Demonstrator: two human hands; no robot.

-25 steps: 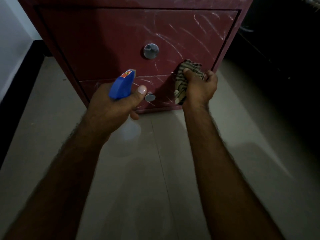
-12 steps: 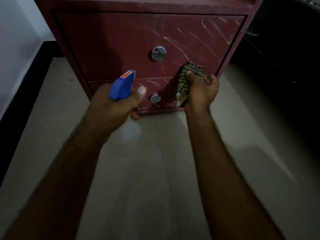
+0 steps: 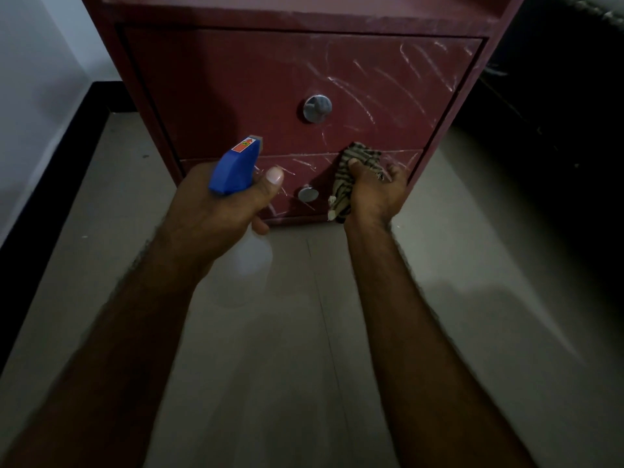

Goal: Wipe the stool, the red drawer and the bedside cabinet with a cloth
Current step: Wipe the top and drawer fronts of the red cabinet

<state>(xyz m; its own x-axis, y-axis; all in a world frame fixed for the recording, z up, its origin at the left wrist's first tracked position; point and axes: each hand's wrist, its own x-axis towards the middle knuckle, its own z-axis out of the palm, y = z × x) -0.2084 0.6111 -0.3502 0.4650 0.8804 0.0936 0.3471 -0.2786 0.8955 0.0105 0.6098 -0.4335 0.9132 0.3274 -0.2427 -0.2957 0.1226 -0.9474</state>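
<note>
- The step in hand appears to be wiping the red drawer point(image 3: 304, 168). Its low front panel, which carries the lower knob point(image 3: 308, 194), is crossed by pale streaks.
- The right hand point(image 3: 374, 197) sits just right of the lower knob. Its grip is closed round a bunched striped cloth point(image 3: 359, 158), which is pressed to the panel up and right of that knob.
- The left hand point(image 3: 216, 214) is left of the lower knob and nearer the camera. Its grip is wrapped round a spray bottle point(image 3: 234, 170), with the blue head aimed at the front. I cannot tell whether the trigger is squeezed.
- More streaks cross the taller panel point(image 3: 388, 92) above the lower knob.
- The next move likely calls for firm strokes from the cloth's place leftward, skirting the lower knob, with the bottle held clear.
- No stool is in view.
</note>
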